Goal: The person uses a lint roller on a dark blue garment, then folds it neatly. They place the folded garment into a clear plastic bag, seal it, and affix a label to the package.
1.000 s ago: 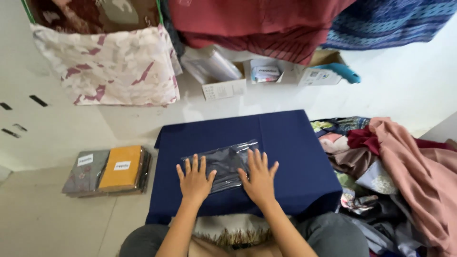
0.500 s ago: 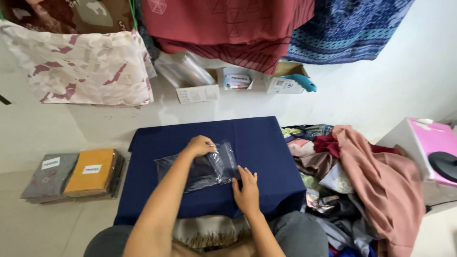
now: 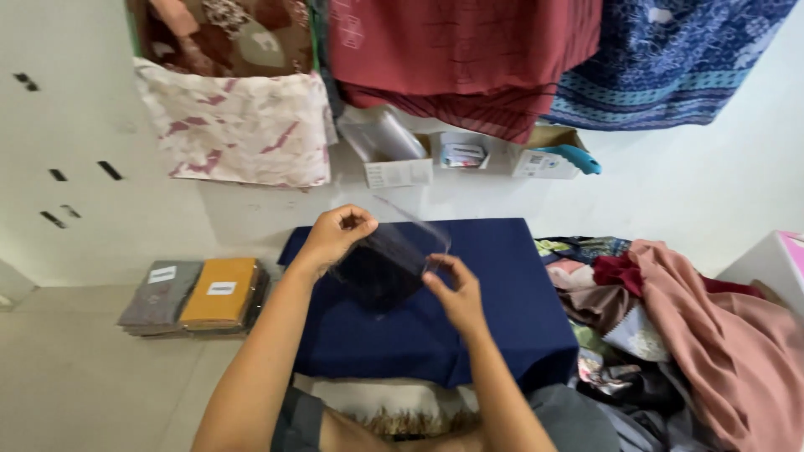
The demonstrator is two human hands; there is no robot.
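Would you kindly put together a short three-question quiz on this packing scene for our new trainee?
1. True or false: the clear plastic bag lies flat on the navy cloth.
2. Which hand holds the bag's upper left corner? A) left hand B) right hand
3. Fill in: the folded packs on the floor to the left are grey and ____.

Key:
1. False; both hands hold it lifted above the cloth.
2. A; the right hand pinches the lower right edge.
3. Mustard yellow.
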